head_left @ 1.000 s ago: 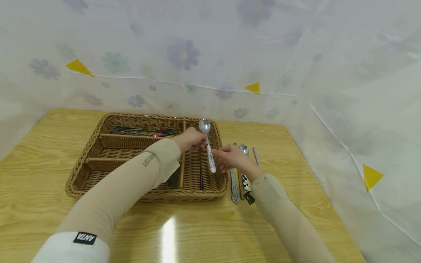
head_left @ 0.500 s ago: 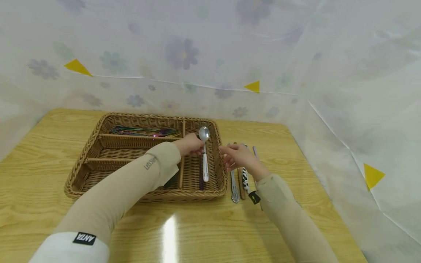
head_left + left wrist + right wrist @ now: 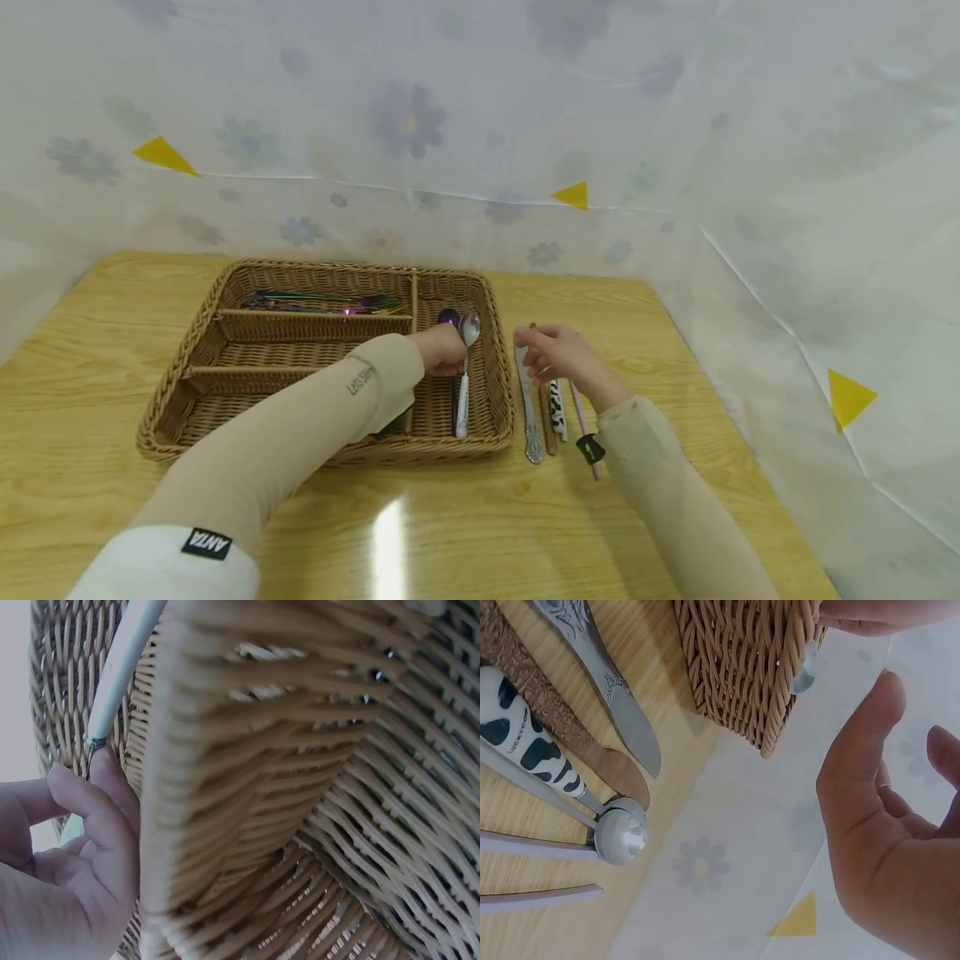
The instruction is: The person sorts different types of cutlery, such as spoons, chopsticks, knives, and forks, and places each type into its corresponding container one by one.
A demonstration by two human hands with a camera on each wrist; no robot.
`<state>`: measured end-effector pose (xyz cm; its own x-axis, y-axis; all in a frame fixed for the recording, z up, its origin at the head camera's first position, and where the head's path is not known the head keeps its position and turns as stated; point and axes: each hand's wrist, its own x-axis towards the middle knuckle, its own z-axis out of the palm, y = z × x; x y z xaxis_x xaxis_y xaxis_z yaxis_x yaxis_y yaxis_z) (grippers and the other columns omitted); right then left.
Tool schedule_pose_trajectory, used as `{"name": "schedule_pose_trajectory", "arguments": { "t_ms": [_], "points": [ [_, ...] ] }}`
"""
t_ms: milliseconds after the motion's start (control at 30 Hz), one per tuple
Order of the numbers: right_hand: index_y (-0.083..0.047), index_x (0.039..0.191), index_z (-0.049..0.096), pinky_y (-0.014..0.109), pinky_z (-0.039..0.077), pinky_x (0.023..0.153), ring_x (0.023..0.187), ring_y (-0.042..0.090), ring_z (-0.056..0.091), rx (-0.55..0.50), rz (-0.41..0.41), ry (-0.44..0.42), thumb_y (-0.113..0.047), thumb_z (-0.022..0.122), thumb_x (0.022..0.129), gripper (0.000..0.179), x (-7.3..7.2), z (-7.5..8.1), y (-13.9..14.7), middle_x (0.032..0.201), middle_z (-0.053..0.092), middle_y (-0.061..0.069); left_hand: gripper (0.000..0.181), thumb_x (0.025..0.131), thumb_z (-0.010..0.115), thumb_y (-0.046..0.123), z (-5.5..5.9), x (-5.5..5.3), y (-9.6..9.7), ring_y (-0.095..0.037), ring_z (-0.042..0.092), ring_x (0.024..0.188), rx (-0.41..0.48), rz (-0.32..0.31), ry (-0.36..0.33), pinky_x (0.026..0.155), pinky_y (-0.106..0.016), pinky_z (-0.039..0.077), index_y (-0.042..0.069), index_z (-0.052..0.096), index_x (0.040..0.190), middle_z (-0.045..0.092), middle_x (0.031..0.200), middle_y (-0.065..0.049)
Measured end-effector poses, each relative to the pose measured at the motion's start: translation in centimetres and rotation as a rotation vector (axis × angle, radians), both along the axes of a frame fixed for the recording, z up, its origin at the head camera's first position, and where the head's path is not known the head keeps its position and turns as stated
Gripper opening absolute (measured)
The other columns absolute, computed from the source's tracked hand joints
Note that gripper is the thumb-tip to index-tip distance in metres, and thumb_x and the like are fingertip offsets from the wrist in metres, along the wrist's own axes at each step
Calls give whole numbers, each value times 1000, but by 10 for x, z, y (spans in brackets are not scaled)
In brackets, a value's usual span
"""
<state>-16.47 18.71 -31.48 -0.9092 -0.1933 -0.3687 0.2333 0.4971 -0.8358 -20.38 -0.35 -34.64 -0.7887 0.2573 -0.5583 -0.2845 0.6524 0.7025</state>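
Note:
A metal spoon (image 3: 462, 404) with a white handle lies along the right compartment of the wicker basket (image 3: 504, 367). My left hand (image 3: 444, 348) reaches into that compartment and pinches the spoon near its neck; the left wrist view shows thumb and finger at the end of the white handle (image 3: 124, 671). A dark purple spoon (image 3: 448, 316) is beside it, partly hidden by the hand. My right hand (image 3: 564, 358), fingers loosely bent and holding nothing, hovers above the cutlery right of the basket. Nearest it is a table knife (image 3: 533, 442) with an ornate silver handle.
Beside the knife lie a brown carved-handled utensil (image 3: 562, 724), a cow-patterned spoon (image 3: 532, 739) and lilac sticks (image 3: 540, 844). Iridescent cutlery (image 3: 322, 302) fills the back left compartment. Dividers (image 3: 262, 369) split the basket's left side. A flowered sheet (image 3: 405, 208) hangs behind the table.
My left hand has lowered the white-handled spoon into the right compartment, toward me. My right hand has drawn away from the spoon, to the right.

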Motion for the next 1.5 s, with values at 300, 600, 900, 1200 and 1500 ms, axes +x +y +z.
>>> {"name": "schedule_pose_trajectory", "arguments": {
  "t_ms": [300,600,900,1200,1500],
  "points": [
    [5,118,55,34,55,66,59,10,57,-1,4,19,-38,47,97,49,0,-1,5,71,56,2,26,97,41,8,0,6,3,-5,43,42,-45,-69,-68,41,-16,36,-7,55,113,51,55,0],
    [4,123,52,39,55,70,59,11,57,16,-12,28,-39,45,98,51,0,-2,17,70,55,0,40,98,37,12,8,15,6,-9,49,54,-88,-135,-63,50,-17,43,-1,41,136,66,93,-12],
    [10,117,56,30,55,64,62,10,58,227,-34,29,-21,52,96,38,-6,-21,41,76,59,5,36,98,39,18,17,17,-1,-12,52,62,-15,-105,-8,62,-24,49,-2,53,124,63,101,-15],
    [4,83,60,24,49,54,52,10,53,459,55,7,-12,55,92,19,-9,-53,50,60,56,2,38,98,41,20,30,13,-13,-13,53,64,40,-51,23,60,-24,47,-4,49,126,61,115,-20],
    [-9,54,47,20,45,44,42,9,49,584,19,98,0,52,78,27,-14,-67,54,48,49,-1,37,97,46,22,31,15,-23,-11,50,57,44,-20,55,69,-30,50,-6,54,121,63,103,-17]
  ]
}}
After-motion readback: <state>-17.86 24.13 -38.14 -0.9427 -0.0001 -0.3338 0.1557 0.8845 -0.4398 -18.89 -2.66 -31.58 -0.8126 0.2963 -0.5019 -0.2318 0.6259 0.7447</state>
